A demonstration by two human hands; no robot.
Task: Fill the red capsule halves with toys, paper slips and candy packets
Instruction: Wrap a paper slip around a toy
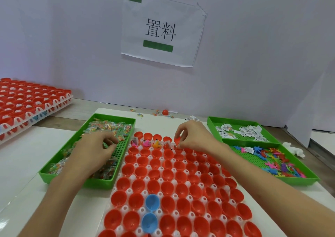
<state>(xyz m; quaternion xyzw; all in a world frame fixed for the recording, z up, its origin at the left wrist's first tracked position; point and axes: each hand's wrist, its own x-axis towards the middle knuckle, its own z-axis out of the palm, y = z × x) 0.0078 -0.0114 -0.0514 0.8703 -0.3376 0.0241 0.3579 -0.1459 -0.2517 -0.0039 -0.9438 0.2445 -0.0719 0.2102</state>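
White worktop [27,155] against a pale wall [72,37]; the red capsule halves [174,182] run lengthwise away from the person; the right hand [192,139] pinches one red half [177,140] at the far row; the left hand [94,149] curls into candy packets [108,126] just left, grip unclear.

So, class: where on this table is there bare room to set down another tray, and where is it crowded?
Free: the white board left of the candy tray, in front of the stacked racks; also a narrow strip behind the capsule rack, toward the wall. Crowded: the capsule rack, the slip tray, the toy tray, and the wall edge with stray candy.
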